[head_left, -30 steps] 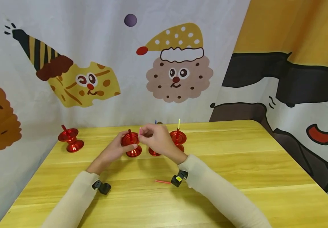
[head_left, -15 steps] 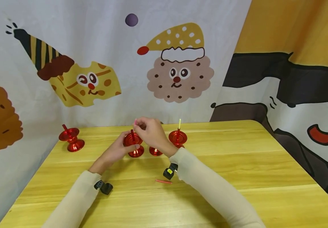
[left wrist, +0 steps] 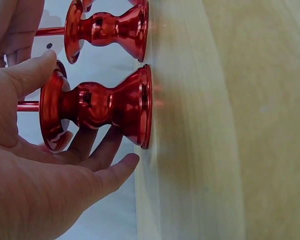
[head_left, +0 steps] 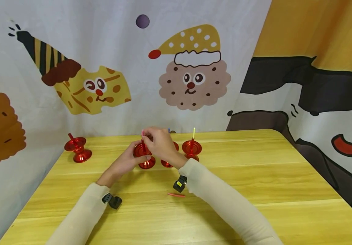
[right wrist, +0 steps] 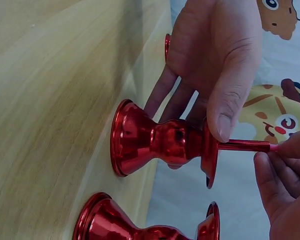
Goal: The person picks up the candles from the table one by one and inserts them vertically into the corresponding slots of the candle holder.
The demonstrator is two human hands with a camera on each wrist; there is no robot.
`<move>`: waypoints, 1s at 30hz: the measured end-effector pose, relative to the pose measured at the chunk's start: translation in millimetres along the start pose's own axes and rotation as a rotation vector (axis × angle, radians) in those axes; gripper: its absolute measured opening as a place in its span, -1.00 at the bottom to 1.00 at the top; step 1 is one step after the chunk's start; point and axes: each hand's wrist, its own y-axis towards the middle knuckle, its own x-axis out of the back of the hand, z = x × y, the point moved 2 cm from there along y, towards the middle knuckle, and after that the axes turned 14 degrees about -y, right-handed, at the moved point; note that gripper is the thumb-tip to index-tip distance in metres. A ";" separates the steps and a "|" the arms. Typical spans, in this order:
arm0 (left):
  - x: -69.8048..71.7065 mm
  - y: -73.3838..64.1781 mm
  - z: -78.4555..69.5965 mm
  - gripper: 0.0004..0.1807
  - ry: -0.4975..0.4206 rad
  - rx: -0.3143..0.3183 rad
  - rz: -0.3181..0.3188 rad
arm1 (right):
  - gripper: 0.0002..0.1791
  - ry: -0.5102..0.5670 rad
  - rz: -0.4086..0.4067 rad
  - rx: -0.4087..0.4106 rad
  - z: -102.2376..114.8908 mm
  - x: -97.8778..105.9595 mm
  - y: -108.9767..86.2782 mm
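Note:
A shiny red metal candle holder (head_left: 147,164) stands upright on the table. My left hand (head_left: 126,160) holds it from the left, thumb at the dish rim and fingers behind the stem in the right wrist view. Between thumb and fingertips, my right hand (head_left: 162,144) pinches a slim pink candle (right wrist: 274,147). Its lower end meets the top of the holder's thin red tube (right wrist: 242,145); how deep it sits inside cannot be seen. Most of the candle is hidden by the right fingers.
Right of the hands are two similar holders, one (head_left: 167,164) with a blue candle (head_left: 169,130), another (head_left: 191,148) with a yellow candle (head_left: 194,132). A holder (head_left: 82,156) with a bare tube stands far left. A pinkish-red candle (head_left: 176,195) lies on the wooden table (head_left: 255,177).
My right hand has moved left with the pink candle, from beside the holder to the top of its tube. The left hand has kept its hold on the holder.

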 end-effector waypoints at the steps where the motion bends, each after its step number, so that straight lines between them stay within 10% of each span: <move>1: 0.0 0.3 0.2 -0.06 -0.002 -0.002 0.003 | -0.92 -0.007 -0.001 0.007 0.0 -0.6 -0.3; 30: 0.2 2.3 2.1 -0.12 -0.018 -0.040 0.025 | -0.92 -0.014 -0.030 -0.026 -0.5 -7.5 0.3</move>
